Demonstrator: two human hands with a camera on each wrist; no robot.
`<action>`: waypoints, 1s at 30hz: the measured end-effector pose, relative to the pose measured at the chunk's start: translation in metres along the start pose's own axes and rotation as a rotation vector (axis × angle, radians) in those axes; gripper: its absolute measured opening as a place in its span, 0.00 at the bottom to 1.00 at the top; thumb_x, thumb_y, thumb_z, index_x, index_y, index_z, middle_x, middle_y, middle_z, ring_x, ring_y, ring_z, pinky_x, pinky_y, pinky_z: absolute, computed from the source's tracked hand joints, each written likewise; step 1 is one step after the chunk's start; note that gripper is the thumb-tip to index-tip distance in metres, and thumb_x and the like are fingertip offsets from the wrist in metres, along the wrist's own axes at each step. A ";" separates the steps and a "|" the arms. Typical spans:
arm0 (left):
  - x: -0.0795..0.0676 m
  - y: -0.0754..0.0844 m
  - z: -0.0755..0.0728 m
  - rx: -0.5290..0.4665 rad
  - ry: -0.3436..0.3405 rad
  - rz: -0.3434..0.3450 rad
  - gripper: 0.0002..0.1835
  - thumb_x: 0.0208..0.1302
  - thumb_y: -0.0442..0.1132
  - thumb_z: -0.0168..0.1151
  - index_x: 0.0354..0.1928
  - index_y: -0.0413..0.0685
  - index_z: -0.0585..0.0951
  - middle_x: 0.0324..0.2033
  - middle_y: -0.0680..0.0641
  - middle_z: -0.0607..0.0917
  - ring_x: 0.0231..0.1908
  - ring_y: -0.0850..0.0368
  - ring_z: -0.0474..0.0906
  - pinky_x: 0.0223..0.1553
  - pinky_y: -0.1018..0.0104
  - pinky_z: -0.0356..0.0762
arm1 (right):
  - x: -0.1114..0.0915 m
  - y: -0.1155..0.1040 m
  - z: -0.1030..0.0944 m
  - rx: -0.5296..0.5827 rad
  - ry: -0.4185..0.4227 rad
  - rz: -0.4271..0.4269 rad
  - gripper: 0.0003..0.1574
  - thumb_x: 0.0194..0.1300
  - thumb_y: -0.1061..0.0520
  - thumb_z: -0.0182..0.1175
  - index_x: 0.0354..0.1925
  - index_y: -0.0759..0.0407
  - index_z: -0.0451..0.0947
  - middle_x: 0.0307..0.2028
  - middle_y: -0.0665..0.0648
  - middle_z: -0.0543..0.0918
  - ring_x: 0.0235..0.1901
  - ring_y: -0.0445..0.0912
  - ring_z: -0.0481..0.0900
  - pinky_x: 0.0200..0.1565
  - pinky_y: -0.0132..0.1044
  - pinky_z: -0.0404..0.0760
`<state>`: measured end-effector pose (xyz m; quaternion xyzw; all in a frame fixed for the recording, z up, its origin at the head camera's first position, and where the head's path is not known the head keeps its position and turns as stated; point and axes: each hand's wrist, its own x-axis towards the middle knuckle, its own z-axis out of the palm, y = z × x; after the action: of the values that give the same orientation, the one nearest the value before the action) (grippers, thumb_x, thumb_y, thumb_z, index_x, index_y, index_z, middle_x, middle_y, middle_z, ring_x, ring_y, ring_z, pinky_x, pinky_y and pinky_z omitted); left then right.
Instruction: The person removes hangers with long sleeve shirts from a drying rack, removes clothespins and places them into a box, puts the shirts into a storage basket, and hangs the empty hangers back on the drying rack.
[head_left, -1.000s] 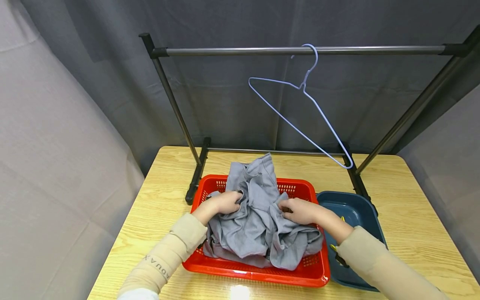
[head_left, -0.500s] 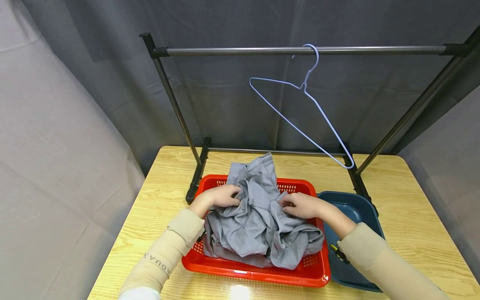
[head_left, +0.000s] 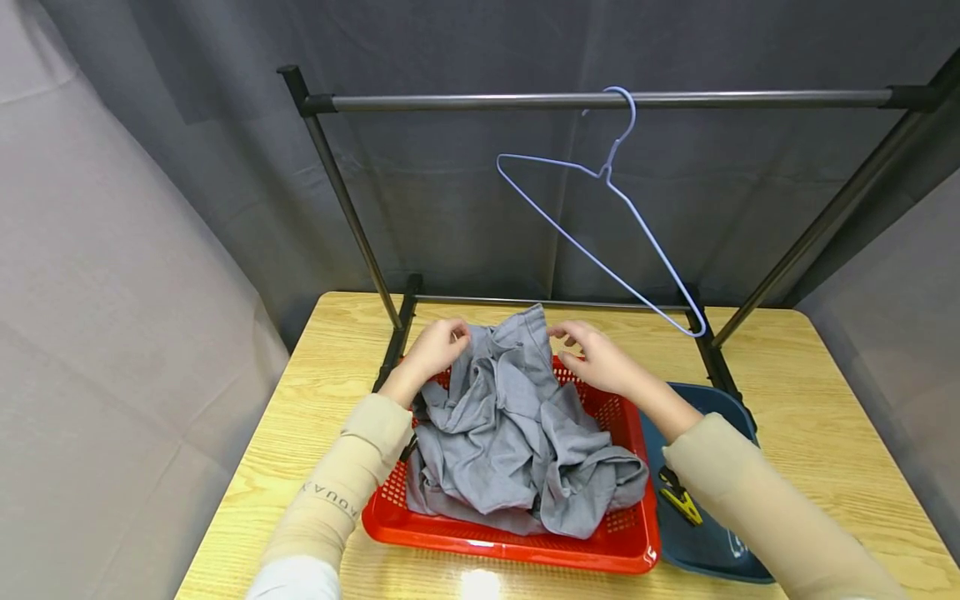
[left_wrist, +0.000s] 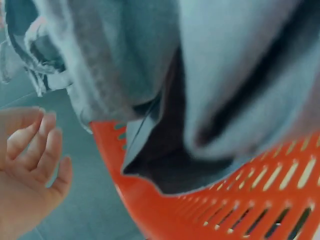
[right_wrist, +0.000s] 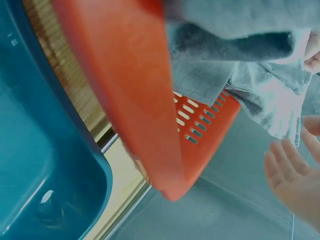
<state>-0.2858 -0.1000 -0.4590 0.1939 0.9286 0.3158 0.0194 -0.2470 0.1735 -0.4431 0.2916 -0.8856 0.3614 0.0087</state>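
A crumpled grey garment [head_left: 510, 433] fills much of the red basket [head_left: 510, 548], its stitched band end raised over the far rim. My left hand [head_left: 431, 354] is beside the left edge of that end, fingers loosely bent. In the left wrist view a gap shows between the hand [left_wrist: 32, 165] and the cloth [left_wrist: 145, 45]. On the opposite side, my right hand [head_left: 598, 360] reaches toward the band's right edge with thumb and fingers spread. The right wrist view shows this hand [right_wrist: 300, 175] with nothing in its fingers, near the pale cloth [right_wrist: 270, 95].
A lilac hanger [head_left: 577, 242] hangs from the rack's metal bar [head_left: 465, 103] above the basket. To the basket's right, a dark blue tray [head_left: 738, 412] holds a yellow and black clip [head_left: 681, 500], partly beneath my right forearm. The wooden table [head_left: 277, 475] carries everything.
Both hands have left the middle folds of the garment and moved away from me to its raised far end. The garment stays almost in place; the clip is more exposed.
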 end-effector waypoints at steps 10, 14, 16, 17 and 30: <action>0.011 -0.004 0.007 0.161 -0.097 -0.111 0.25 0.61 0.43 0.57 0.59 0.43 0.70 0.59 0.41 0.70 0.60 0.43 0.63 0.57 0.46 0.58 | 0.018 0.000 0.001 -0.090 -0.010 0.038 0.44 0.56 0.67 0.58 0.67 0.63 0.51 0.64 0.68 0.56 0.62 0.60 0.58 0.59 0.56 0.59; 0.015 -0.005 0.010 0.175 -0.159 -0.146 0.29 0.64 0.47 0.53 0.64 0.42 0.64 0.61 0.41 0.68 0.62 0.45 0.63 0.58 0.46 0.55 | 0.023 -0.001 0.003 -0.066 -0.069 0.073 0.46 0.57 0.66 0.58 0.69 0.60 0.47 0.66 0.67 0.53 0.64 0.60 0.56 0.61 0.55 0.57; 0.016 -0.006 0.011 0.172 -0.184 -0.156 0.29 0.65 0.48 0.51 0.65 0.42 0.63 0.61 0.41 0.69 0.61 0.46 0.64 0.58 0.46 0.54 | 0.025 0.000 0.005 -0.046 -0.092 0.087 0.46 0.57 0.65 0.58 0.69 0.61 0.47 0.66 0.67 0.53 0.63 0.61 0.57 0.61 0.55 0.58; 0.017 -0.006 0.012 0.169 -0.193 -0.160 0.30 0.65 0.49 0.51 0.65 0.42 0.63 0.61 0.41 0.69 0.61 0.46 0.65 0.58 0.46 0.54 | 0.025 0.000 0.005 -0.039 -0.099 0.086 0.45 0.58 0.65 0.57 0.69 0.62 0.48 0.66 0.67 0.54 0.63 0.61 0.58 0.60 0.55 0.58; 0.018 -0.008 0.016 -0.056 0.010 -0.014 0.23 0.58 0.32 0.57 0.57 0.33 0.70 0.53 0.35 0.71 0.48 0.44 0.72 0.51 0.54 0.68 | 0.024 0.008 0.013 -0.004 -0.104 0.006 0.32 0.58 0.67 0.58 0.60 0.72 0.61 0.55 0.71 0.70 0.47 0.61 0.74 0.50 0.52 0.70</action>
<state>-0.3026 -0.0897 -0.4750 0.1852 0.9207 0.3427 0.0224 -0.2685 0.1573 -0.4525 0.3071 -0.8866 0.3439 -0.0376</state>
